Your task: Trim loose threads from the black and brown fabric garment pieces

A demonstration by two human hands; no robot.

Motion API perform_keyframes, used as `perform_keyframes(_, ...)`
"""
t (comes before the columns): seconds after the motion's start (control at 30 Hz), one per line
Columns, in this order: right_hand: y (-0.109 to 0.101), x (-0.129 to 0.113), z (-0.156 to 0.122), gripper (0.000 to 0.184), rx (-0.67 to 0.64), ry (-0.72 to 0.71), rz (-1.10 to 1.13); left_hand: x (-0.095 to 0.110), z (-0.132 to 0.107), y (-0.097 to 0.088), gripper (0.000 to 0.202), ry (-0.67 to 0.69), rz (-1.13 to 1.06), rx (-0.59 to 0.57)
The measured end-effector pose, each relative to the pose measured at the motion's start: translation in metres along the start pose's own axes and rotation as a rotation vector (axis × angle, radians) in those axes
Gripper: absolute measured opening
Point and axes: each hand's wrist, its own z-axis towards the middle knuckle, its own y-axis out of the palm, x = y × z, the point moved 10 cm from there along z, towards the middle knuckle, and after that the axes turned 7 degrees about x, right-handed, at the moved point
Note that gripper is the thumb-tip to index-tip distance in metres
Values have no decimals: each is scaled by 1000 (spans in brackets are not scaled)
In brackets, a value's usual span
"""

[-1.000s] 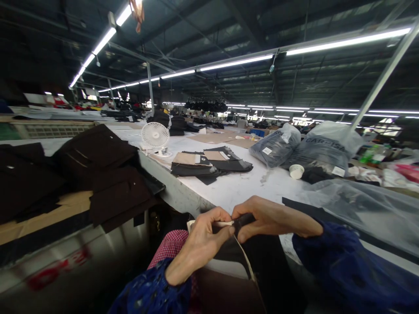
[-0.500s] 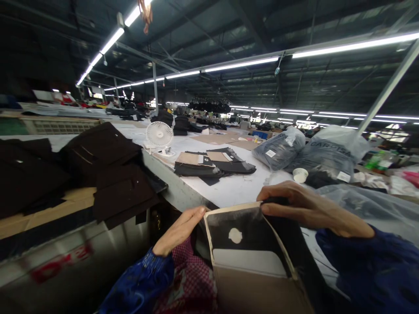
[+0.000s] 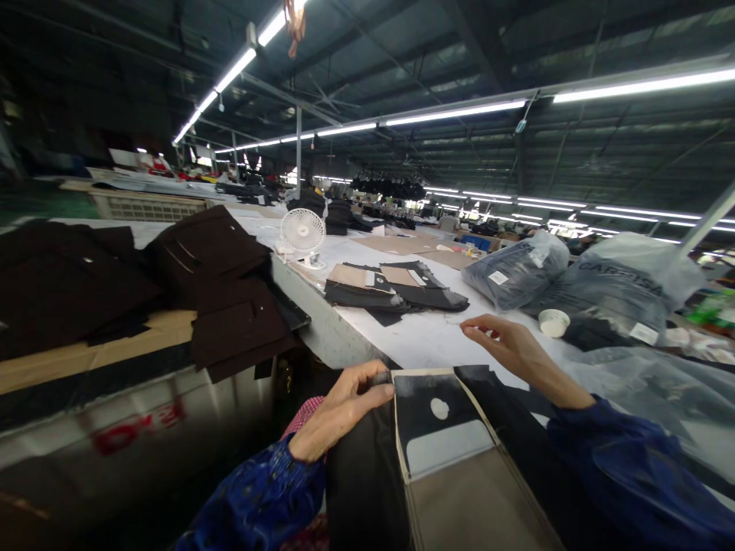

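My left hand pinches the top left corner of a layered fabric panel between thumb and fingers. The panel is black at the top with a pale round spot, then a whitish rounded band and a taupe lower part, with cream edges. Black cloth lies under it and spreads out on both sides. My right hand hangs above the table, apart from the panel. Its thumb and fingertips come together; whether anything small is between them I cannot make out.
On the white table, stacked black and tan pieces lie ahead, beside a small white fan. Filled plastic bags and a white cup are at right. Dark brown cloth piles sit at left above a pale bin.
My right hand has let go of the panel's top right corner and risen away from it. The panel now lies lower and flatter on the black cloth. The view has turned slightly left.
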Motion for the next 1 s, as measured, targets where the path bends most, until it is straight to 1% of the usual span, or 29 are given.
perform_keyframes(0.03, 0, -13, -4, 38, -14, -1, 28, 4, -1, 1, 24, 16, 37, 3)
perform_keyframes(0.07, 3, -32, -10, 37, -59, -23, 71, 9, -3, 3, 24, 32, 75, -1)
perform_keyframes(0.13, 9, -78, -25, 31, -140, -139, 156, 20, -7, 7, 24, 74, 146, -10)
perform_keyframes(0.2, 14, -118, -39, 32, -171, -268, 208, 32, -12, 12, 24, 129, 192, -13)
perform_keyframes(0.23, 18, -131, -44, 35, -189, -307, 230, 37, -14, 14, 24, 153, 199, -17)
perform_keyframes(0.27, 23, -140, -47, 39, -216, -320, 252, 41, -17, 15, 24, 169, 195, -26)
perform_keyframes(0.37, 37, -144, -52, 45, -328, -280, 326, 46, -22, 20, 20, 165, 146, -70)
perform_keyframes(0.43, 42, -143, -53, 44, -384, -254, 366, 45, -23, 20, 17, 146, 110, -93)
perform_keyframes(0.63, 44, -138, -53, 37, -431, -183, 463, 40, -22, 18, 15, 130, 81, -81)
perform_keyframes(0.73, 49, -135, -53, 35, -477, -138, 585, 36, -22, 18, 15, 125, 96, -79)
perform_keyframes(0.83, 54, -132, -54, 34, -540, -84, 689, 36, -24, 18, 13, 151, 133, -94)
perform_keyframes(0.9, 54, -130, -55, 32, -555, -47, 701, 38, -27, 17, 13, 175, 158, -109)
perform_keyframes(1.0, 47, -131, -54, 27, -520, -11, 650, 45, -32, 15, 18, 203, 178, -131)
